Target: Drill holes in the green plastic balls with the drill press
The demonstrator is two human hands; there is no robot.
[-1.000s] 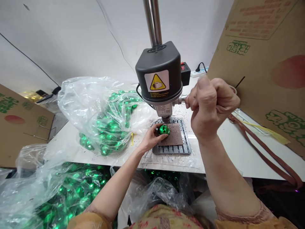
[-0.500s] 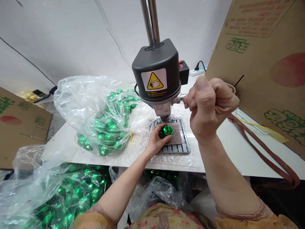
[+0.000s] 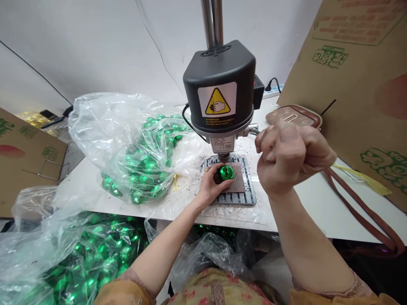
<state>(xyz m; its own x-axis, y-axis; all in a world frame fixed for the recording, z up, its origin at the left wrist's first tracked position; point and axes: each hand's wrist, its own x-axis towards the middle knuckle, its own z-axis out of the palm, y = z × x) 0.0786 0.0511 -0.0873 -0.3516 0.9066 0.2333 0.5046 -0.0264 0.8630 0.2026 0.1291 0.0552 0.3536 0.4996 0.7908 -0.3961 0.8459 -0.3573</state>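
Note:
A black bench drill press with a yellow warning label stands in front of me. Beneath its chuck, a shiny green faceted ball sits on a brown pad over the slotted metal base. My left hand holds the ball from the left, thumb in front and fingers behind. The thin bit reaches down to the ball's top; how deep it goes I cannot tell. My right hand is closed in a fist on the feed lever at the drill's right side, its grip hidden by the fingers.
A clear plastic bag of green balls lies left on the white table, with another bag of them below. Dark shavings surround the base. At right are a brown purse, its strap and a large carton.
My right hand has come down relative to the drill head, uncovering the purse. The left hand keeps the ball in place. The view has shifted slightly.

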